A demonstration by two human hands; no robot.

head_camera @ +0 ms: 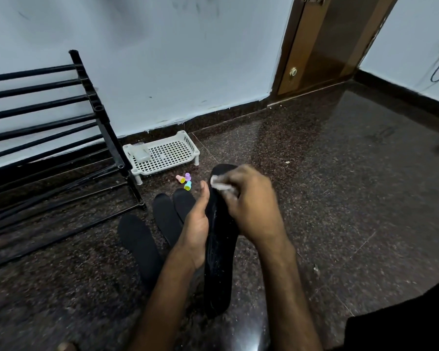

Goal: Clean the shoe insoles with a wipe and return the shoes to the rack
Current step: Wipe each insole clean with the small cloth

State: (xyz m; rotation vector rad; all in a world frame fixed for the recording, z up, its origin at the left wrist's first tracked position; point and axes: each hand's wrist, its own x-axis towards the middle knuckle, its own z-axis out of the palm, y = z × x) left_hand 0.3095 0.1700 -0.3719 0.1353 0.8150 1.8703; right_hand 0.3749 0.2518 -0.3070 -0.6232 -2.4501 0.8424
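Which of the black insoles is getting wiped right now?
The rightmost insole, held up by the left hand while the right hand rubs a white wipe near its toe. The other three insoles lie on the floor.

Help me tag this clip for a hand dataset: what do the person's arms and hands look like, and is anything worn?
Both forearms are bare to the frame edge: no sleeves. The left hand and right hand show no gloves, rings or watch. Black fabric at lower right may be clothing.
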